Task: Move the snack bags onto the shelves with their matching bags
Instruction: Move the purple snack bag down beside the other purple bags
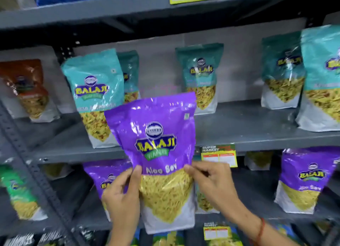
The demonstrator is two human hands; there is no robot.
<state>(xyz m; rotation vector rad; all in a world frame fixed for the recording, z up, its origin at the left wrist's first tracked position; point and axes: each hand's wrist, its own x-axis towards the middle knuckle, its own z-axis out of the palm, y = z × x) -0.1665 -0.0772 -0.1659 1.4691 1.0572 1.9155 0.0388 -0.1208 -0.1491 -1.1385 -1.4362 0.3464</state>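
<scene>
I hold a purple Aloo Sev bag (156,135) upright in front of the grey shelves. My left hand (122,198) grips its left edge and my right hand (211,183) grips its right edge, both at mid height. Behind it, on the lower shelf (257,214), stand matching purple bags, one at the left (103,176) and one at the right (305,179). The shelf above (239,135) carries teal bags, one at the left (93,91), one in the middle (200,76) and more at the right (322,76).
An orange bag (27,87) stands at the far left of the upper shelf, a green bag (18,192) at the far left below. Yellow price tags (219,154) hang on the shelf edges. A slotted grey upright (27,159) runs diagonally at the left.
</scene>
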